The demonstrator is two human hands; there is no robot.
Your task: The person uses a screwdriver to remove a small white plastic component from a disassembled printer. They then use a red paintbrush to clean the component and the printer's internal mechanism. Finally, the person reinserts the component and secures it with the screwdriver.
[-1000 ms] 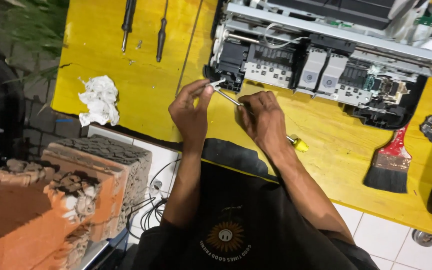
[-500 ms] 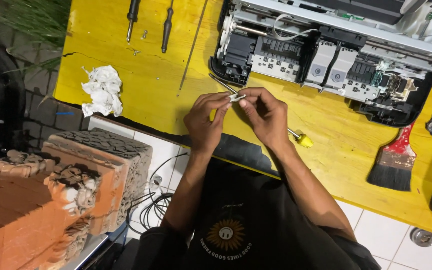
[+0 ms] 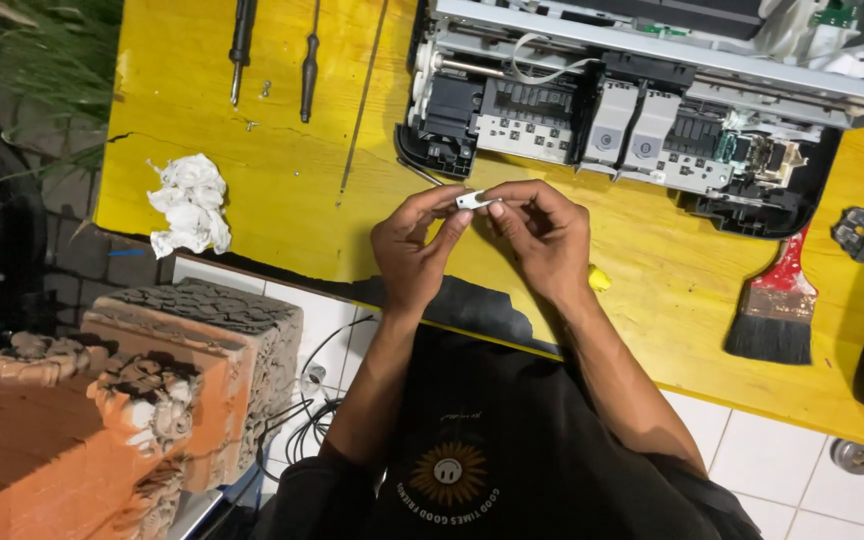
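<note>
Hands meet over yellow surface: left hand and right hand both pinch small white part between fingertips, grip narrow. Opened printer at twelve o'clock; brush at three; tissue at nine.

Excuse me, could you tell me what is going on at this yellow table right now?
A person at a yellow table holds a small white part between the fingertips of both hands, left hand and right hand, just above the tabletop. Right behind the hands lies an opened printer mechanism with its insides bare. Two screwdrivers and a crumpled tissue lie to the left, and a red-handled brush to the right.
</note>
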